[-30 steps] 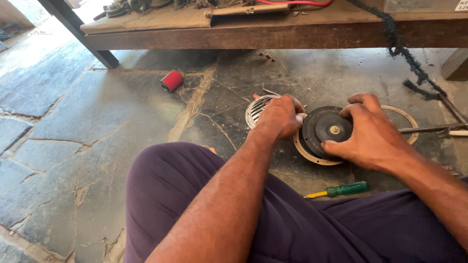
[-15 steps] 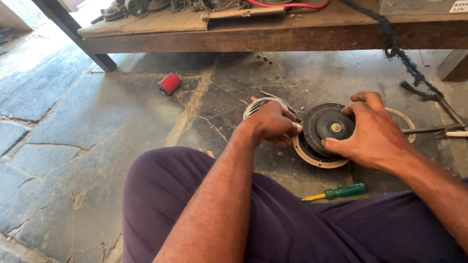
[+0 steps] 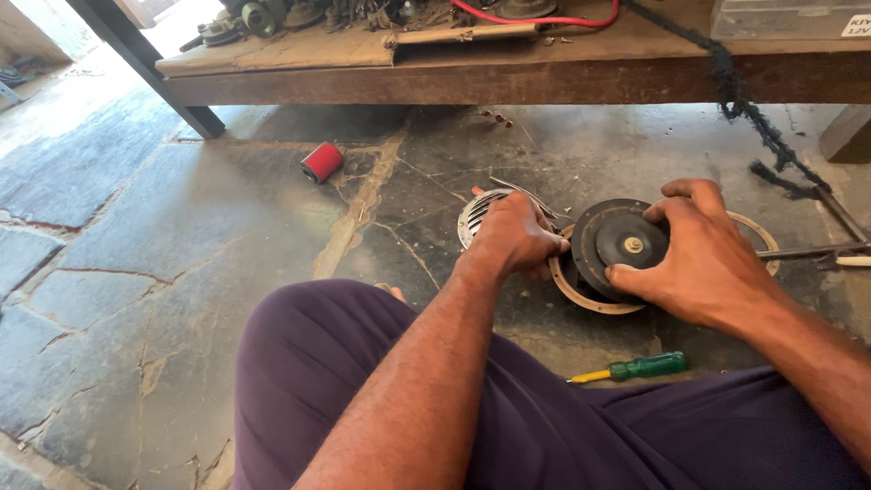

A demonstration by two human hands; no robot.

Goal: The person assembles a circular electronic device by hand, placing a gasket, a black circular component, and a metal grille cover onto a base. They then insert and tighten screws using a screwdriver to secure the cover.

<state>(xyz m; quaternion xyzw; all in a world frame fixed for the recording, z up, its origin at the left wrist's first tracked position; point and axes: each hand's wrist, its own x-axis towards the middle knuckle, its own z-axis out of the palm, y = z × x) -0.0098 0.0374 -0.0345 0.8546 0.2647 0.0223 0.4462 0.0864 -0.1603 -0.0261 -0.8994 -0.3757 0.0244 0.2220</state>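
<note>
Little has shifted since the frame before: left hand (image 3: 515,238) sits a touch lower and further left against the disc's left edge, with more of the chrome grille (image 3: 478,214) exposed behind it than a second ago. Right hand (image 3: 706,261) has kept its grip in the same spot; the green screwdriver (image 3: 638,367) has not moved.

Black round disc (image 3: 622,243): lies on the stone floor (image 3: 181,236) in front of the person's knees, tilted slightly up toward the camera, seated in or on a tan ring (image 3: 581,299) that shows below and left of it. Dark, matte face, with a small bright metal stud at the centre. A second tan ring (image 3: 765,238) peeks out behind the right hand.

Left hand: fingers curled closed, pressed against the disc's left rim; whether it pinches something small there I can't tell. Right hand: clamped on the disc, thumb along the lower edge, fingers over the top right.

Around it: screwdriver lies flat near the right leg, well clear of the disc. Red cylinder (image 3: 320,161) on the floor to the upper left, well apart. Wooden bench (image 3: 508,73) runs across the top, with a black braided cord (image 3: 753,118) hanging off it to the floor.
</note>
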